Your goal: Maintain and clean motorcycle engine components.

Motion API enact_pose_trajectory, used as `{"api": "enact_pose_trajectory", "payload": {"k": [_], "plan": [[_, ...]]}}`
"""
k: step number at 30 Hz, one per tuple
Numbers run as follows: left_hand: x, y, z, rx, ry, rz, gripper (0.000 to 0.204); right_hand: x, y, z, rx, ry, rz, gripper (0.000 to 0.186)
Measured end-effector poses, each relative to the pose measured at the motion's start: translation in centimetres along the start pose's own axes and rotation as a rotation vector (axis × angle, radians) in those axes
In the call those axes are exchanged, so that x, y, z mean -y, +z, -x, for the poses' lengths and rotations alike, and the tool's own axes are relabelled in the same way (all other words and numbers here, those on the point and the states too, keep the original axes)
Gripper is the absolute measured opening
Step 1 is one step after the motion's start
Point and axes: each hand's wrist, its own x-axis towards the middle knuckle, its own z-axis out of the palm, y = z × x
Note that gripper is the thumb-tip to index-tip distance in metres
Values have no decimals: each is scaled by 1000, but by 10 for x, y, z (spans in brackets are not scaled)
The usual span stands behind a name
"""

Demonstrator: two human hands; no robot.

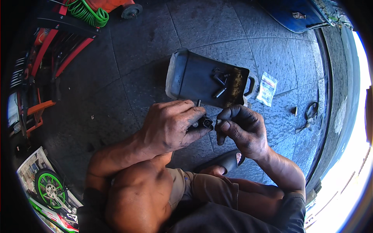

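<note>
My left hand (171, 126) is closed around a small dark part (207, 122) with a square, connector-like end facing right. A thin dark stem sticks up above its fingers. Close by on the right, my right hand (244, 130) pinches a tiny pale piece (218, 122) between thumb and forefinger, a short gap away from that square end. What kind of piece it is, I cannot make out. Both hands are smeared with black grime. Just beyond them lies a cut-open plastic jug (194, 79) used as a tray, holding a few dark metal parts (220, 80).
A white printed packet (267, 89) lies on the dark tiled floor right of the jug, with a black strap (311, 116) farther right. At the left stand a red tool rack (46, 50), a green coiled hose (87, 13) and a green-rimmed wheel (50, 188). My sandalled foot (229, 161) is below my hands.
</note>
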Motion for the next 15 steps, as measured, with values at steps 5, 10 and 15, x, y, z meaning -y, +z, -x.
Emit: {"api": "enact_pose_trajectory", "payload": {"k": [5, 10, 15], "plan": [[0, 0, -1, -10, -8, 131, 31, -1, -1, -1, 11, 21, -35, 21], [0, 0, -1, -23, 9, 95, 33, -4, -5, -3, 31, 70, -181, 20], [1, 0, 0, 4, 16, 18, 37, 0, -2, 0, -2, 43, 9, 20]]}}
